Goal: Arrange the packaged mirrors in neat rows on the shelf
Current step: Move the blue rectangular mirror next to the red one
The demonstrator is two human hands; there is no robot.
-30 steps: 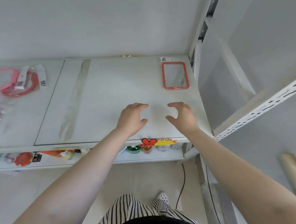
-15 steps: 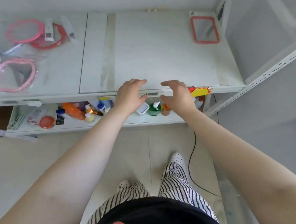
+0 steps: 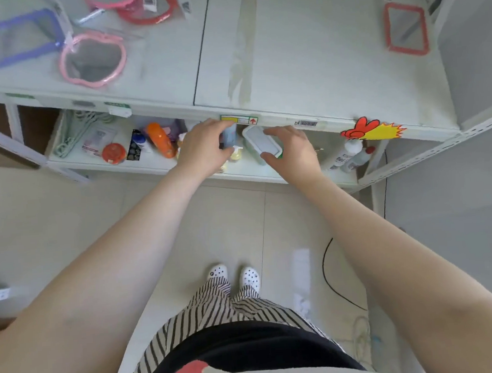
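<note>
A red rectangular packaged mirror lies alone at the far right of the white shelf. At the left end lie a pink apple-shaped mirror, a blue rectangular mirror and a red round mirror, loosely overlapped in clear bags. My left hand and my right hand hover side by side below the shelf's front edge, in front of the lower shelf. The fingers of both are loosely curled and hold nothing.
The lower shelf carries an orange bottle, a white lidded box, a red-lidded jar, white bottles and pale green hangers. A black cable runs over the tiled floor. A white upright panel bounds the shelf's right side.
Both hands have drawn back from the top of the shelf to below its front edge. The view has tilted down, so more of the left-hand mirrors and the floor shows.
</note>
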